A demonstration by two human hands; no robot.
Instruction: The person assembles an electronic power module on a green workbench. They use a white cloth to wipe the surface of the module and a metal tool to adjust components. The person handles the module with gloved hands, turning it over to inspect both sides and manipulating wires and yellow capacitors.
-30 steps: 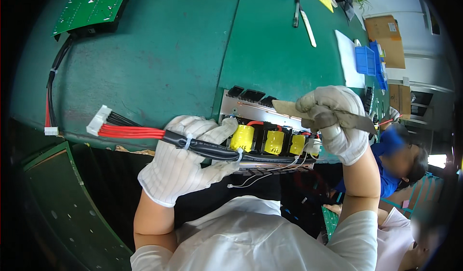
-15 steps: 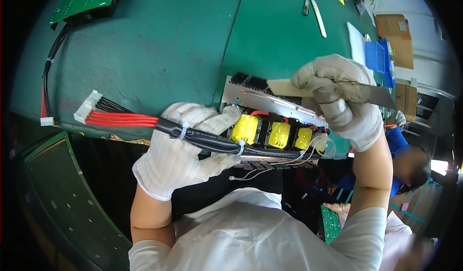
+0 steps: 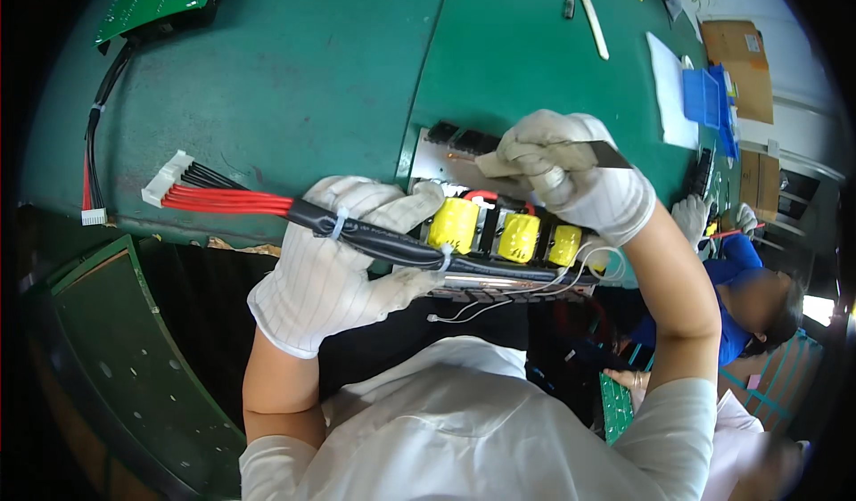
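The circuit assembly (image 3: 518, 238) is at the near edge of the table (image 3: 312, 82), left end and cable (image 3: 392, 246) clasped by the left hand (image 3: 323, 274), the right hand (image 3: 563, 167) above, gripping a flat tool (image 3: 610, 155).

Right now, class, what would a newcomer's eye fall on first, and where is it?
Probably the row of bright yellow blocks along the middle of the metal-plated assembly. Next come the red wires running to a white connector, left of the gloved left hand. Then there is the flat, dark-ended tool in the gloved right hand, by the assembly's far edge.
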